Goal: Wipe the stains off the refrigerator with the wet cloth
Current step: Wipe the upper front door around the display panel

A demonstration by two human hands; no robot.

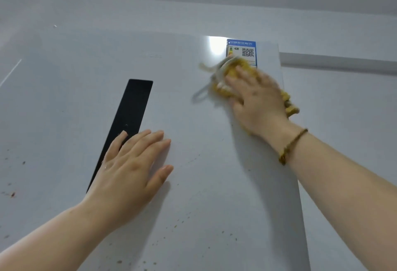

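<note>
A white refrigerator door (184, 60) fills the view, seen from below. My right hand (255, 96) presses a yellow cloth (224, 89) flat against the door's upper right, just under a blue label; the hand and cloth are motion-blurred. A pale loop hangs from the cloth's left side. My left hand (131, 163) lies flat on the door with straight fingers, partly over a black panel. Small brown stains (182, 221) speckle the door below my hands, and darker spots (12, 194) mark the left door.
A black vertical display panel (131, 109) runs down the door's middle. A blue energy label (242, 52) with a QR code sits at the top right corner. The door's right edge (285, 120) borders a white wall. A bracelet circles my right wrist.
</note>
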